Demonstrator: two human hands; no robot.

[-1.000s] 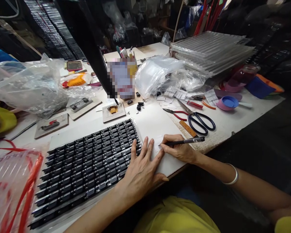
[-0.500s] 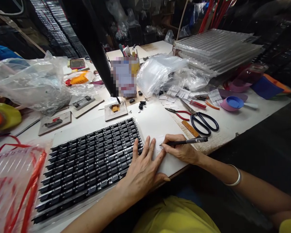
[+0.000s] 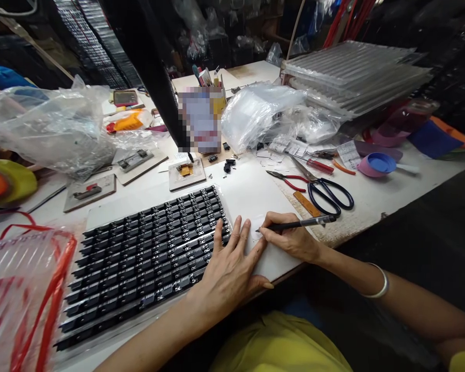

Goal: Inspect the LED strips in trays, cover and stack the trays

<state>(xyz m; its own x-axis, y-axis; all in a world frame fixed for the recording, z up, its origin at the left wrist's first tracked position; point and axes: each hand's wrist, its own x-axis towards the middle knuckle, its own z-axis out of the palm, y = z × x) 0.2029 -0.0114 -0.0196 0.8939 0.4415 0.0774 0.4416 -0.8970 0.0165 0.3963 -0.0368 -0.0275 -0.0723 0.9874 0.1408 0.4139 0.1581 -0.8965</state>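
My right hand (image 3: 292, 240) is closed around a dark pen (image 3: 302, 223). The pen's tip touches a small slip of white paper (image 3: 257, 223) on the white board. Spread out flat, my left hand (image 3: 232, 258) presses down beside the slip, its fingertips at the slip's left side. Under and next to that hand lies a clear tray (image 3: 147, 263) filled with rows of small black parts that have metal pins. My left hand covers the tray's lower right corner.
Scissors (image 3: 329, 196), red-handled pliers (image 3: 290, 180) and a red screwdriver (image 3: 320, 166) lie to the right. Plastic bags (image 3: 263, 113) and stacked clear trays (image 3: 352, 72) stand behind. A dark arm (image 3: 147, 67) slants down over a small block (image 3: 186, 174). Red-tied trays (image 3: 19, 294) sit at left.
The whole view has shifted slightly. My right hand still holds the pen on the slip, and my left hand stays flat in the same place.
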